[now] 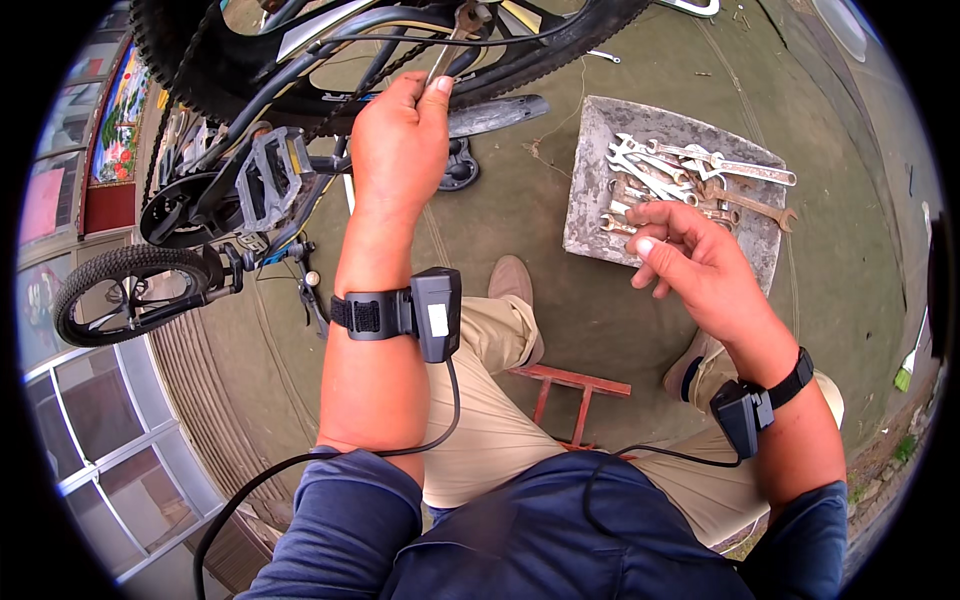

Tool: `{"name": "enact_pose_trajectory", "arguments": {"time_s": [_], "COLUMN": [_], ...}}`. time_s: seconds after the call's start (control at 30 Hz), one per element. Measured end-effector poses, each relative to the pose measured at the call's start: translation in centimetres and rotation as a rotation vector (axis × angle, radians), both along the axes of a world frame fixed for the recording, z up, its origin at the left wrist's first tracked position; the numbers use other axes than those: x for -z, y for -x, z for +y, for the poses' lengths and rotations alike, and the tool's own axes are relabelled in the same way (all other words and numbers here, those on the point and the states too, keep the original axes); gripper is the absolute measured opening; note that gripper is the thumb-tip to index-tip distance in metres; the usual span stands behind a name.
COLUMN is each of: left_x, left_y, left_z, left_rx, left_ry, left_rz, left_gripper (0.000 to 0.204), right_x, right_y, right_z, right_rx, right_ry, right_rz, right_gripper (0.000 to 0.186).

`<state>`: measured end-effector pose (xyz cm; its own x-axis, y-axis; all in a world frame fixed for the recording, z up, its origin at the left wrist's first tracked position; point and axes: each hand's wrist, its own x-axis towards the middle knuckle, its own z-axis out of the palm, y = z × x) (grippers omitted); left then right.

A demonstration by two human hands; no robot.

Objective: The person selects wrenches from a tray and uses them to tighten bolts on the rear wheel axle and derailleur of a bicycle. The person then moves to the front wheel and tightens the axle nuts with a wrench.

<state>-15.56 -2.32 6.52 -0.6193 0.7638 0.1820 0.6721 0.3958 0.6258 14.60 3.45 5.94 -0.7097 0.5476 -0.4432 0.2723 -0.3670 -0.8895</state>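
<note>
My left hand (400, 140) grips a metal wrench (450, 48) whose head sits at a fitting on the rear part of an upturned or tipped bicycle, beside its black tyre (580, 25), frame tubes and chain. My right hand (680, 260) is over the near edge of a grey, worn tray (590, 150) of assorted wrenches (750, 172), its fingers apart and loosely curved, with nothing visible gripped. The bicycle's pedal (275, 180) and chainring are left of my left hand.
The bicycle's front wheel (130, 258) lies toward the left, near a building wall with windows (110, 420). A red metal stool (590, 385) is between my legs on the green ground sheet (520, 200). A loose small wrench (605, 56) and a green-bristled brush (905, 375) lie farther off.
</note>
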Motion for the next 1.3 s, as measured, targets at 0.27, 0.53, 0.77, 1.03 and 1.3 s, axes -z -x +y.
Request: {"name": "enact_pose_trajectory", "arguments": {"time_s": [0.27, 0.53, 0.77, 1.03, 1.3], "left_x": [-0.23, -0.14, 0.17, 0.28, 0.06], "left_y": [-0.05, 0.06, 0.22, -0.02, 0.26], "left_z": [-0.01, -0.04, 0.25, 0.29, 0.22], "left_rx": [-0.015, -0.005, 0.013, -0.006, 0.003], "left_ry": [0.012, 0.019, 0.002, 0.011, 0.022], "left_rz": [-0.046, -0.072, -0.042, -0.072, -0.066], "left_gripper": [0.035, 0.033, 0.032, 0.029, 0.034], "right_x": [0.14, 0.05, 0.08, 0.08, 0.03], "right_y": [-0.06, 0.16, 0.06, -0.08, -0.08], "right_z": [0.08, 0.19, 0.11, 0.03, -0.06], "right_rx": [0.003, -0.003, -0.013, 0.013, 0.011], "right_ry": [0.003, 0.017, 0.014, 0.065, 0.067], "right_rz": [0.01, -0.059, -0.065, -0.006, 0.005], "right_gripper": [0.038, 0.039, 0.039, 0.038, 0.037]}}
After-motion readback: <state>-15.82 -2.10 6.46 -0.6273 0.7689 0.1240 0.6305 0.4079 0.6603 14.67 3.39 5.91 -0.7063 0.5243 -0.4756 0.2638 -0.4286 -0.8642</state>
